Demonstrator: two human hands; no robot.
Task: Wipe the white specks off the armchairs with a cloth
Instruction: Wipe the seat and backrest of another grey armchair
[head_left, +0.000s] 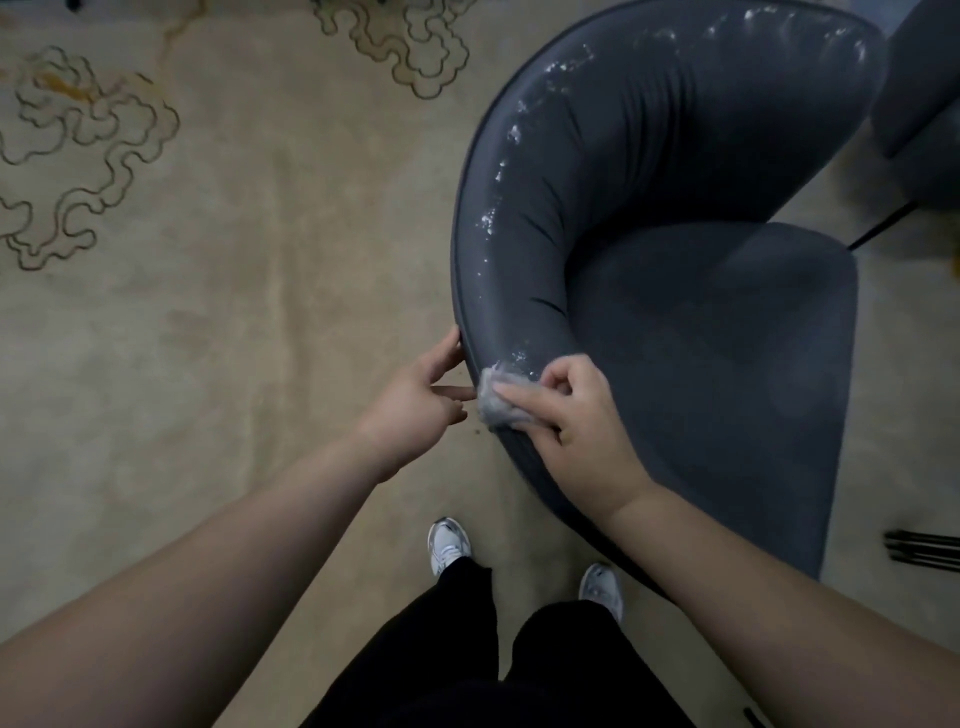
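Right hand presses a small grey cloth against the near end of the dark grey armchair rim, index finger extended over it, other fingers curled (grip closed on the cloth). Left hand rests its relaxed, open fingers on the outer edge of the rim, just beside the cloth. White specks trail along the curved top of the backrest. Second armchair at upper right. Patterned beige carpet underneath.
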